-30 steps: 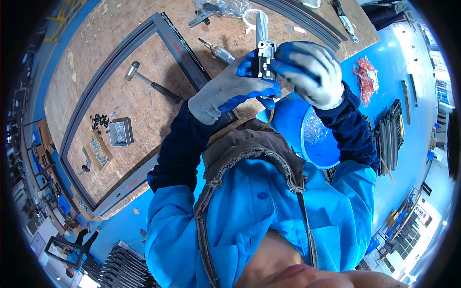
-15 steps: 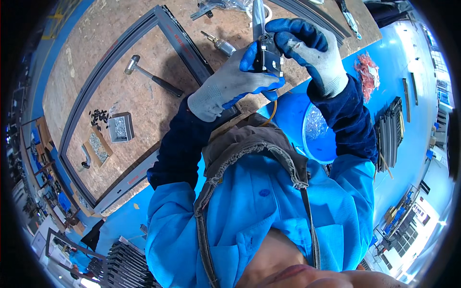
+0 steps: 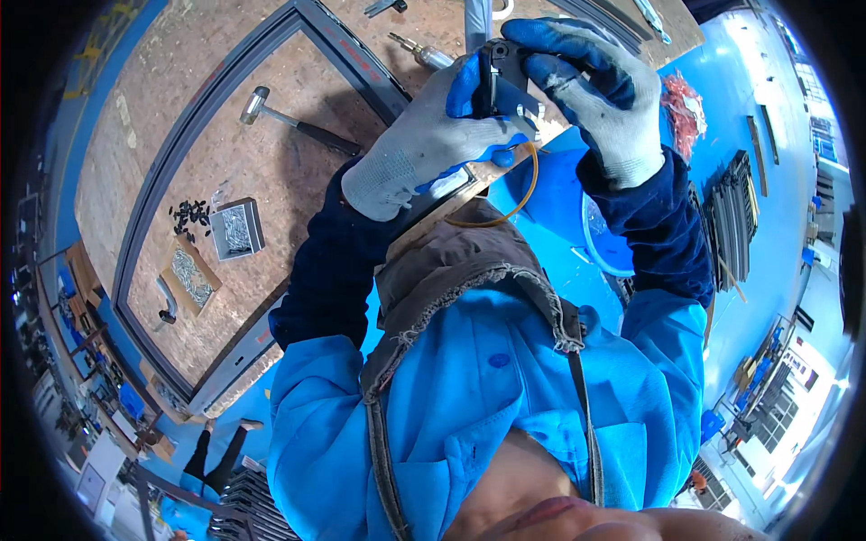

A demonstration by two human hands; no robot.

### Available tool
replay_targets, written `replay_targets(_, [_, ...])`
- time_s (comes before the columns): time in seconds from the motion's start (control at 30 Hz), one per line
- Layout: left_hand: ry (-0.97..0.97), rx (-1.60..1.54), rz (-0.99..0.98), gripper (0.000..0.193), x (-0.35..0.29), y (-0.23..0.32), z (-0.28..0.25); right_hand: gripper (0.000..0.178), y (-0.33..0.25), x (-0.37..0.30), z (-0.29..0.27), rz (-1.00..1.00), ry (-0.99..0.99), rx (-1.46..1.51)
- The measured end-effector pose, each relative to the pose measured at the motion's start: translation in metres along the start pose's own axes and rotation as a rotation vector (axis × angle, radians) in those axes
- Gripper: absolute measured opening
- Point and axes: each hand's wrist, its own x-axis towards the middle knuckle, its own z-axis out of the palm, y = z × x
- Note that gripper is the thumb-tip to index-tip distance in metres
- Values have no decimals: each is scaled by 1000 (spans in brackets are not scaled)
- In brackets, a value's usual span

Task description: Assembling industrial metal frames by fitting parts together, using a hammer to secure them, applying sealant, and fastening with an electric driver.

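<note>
My left hand [image 3: 442,135], in a grey glove with blue-coated palm and fingers, is wrapped round a small black boxy part [image 3: 507,77] with metal faces and a round hole near its top. A grey bar [image 3: 478,25] shows just beyond this part; whether they are joined I cannot tell. My right hand [image 3: 604,99], gloved alike, is closed at the part's upper right, fingers bent and thumb drawn in. Anything between those fingertips is hidden. Below my left hand an orange hose [image 3: 534,180] curves down.
On the wooden table [image 3: 117,171] lies a dark rectangular frame [image 3: 185,117]. A hammer [image 3: 298,126], a box of metal pins [image 3: 236,230], a carton of small fasteners [image 3: 191,275] and black bits [image 3: 189,216] are inside it. A driver tool [image 3: 422,51] lies beyond. A blue bin [image 3: 550,194] stands right.
Both hands have stayed at the black part, which has turned and risen slightly in view. The right fingers have shifted along it. More of the orange hose shows, and the whole view has shifted slightly.
</note>
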Motion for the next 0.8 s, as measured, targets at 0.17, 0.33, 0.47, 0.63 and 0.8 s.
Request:
replay_targets(0.17, [17, -196, -34, 24, -17, 17, 8, 27, -13, -17, -7, -369, -114, -367])
replay_targets(0.33, [-5, 77, 56, 27, -33, 25, 22, 31, -48, -47, 11, -15, 12, -13])
replay_targets(0.47, [-40, 204, 146, 34, -50, 19, 38, 33, -60, -59, 2, 242, -198, 286])
replay_targets(0.63, [-61, 113, 70, 37, -83, 35, 68, 37, -65, -97, -5, 343, -208, 481])
replay_targets(0.8, [-72, -105, -56, 41, -121, 33, 95, 40, -47, -141, -17, 97, -87, 151])
